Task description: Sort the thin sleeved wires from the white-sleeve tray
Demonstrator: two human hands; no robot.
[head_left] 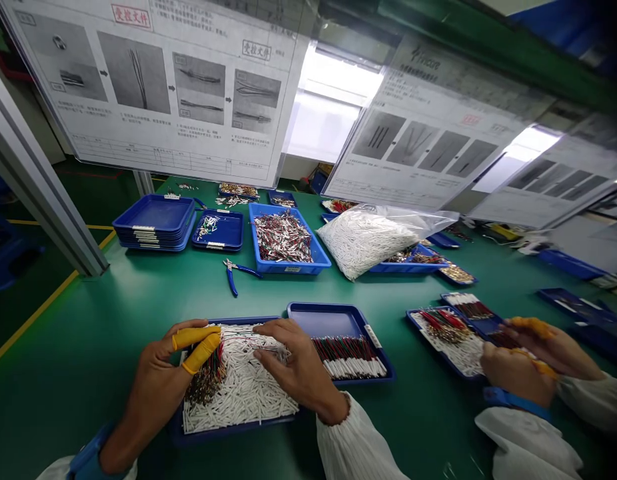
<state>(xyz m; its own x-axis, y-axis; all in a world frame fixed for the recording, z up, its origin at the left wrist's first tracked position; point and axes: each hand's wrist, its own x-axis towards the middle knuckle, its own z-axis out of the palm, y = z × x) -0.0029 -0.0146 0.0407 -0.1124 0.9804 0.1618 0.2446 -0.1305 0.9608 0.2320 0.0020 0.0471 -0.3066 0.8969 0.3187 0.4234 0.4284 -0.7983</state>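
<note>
My left hand [176, 370], with yellow finger cots on thumb and index finger, is closed at the left of a blue tray of white tubes [248, 393]. Its fingertips pinch a thin wire [237, 335], which stretches toward my right hand. A bundle of red, green and brass-ended wires [208, 380] lies on the tubes just below those fingers. My right hand [301, 363] hovers over the tray's right part, thumb and index finger apart; whether they touch the wire is unclear. Beside it, a second blue tray [328, 317] holds a row of dark red and green wires with white ends [346, 357].
Behind stand blue pliers [233, 273], a bin of wires [288, 263], stacked trays [153, 223], a small tray [228, 230] and a bag of white tubes [363, 237]. At right, a co-worker's hands [523, 363] work over another tray [451, 347]. Instruction sheets [163, 87] hang above.
</note>
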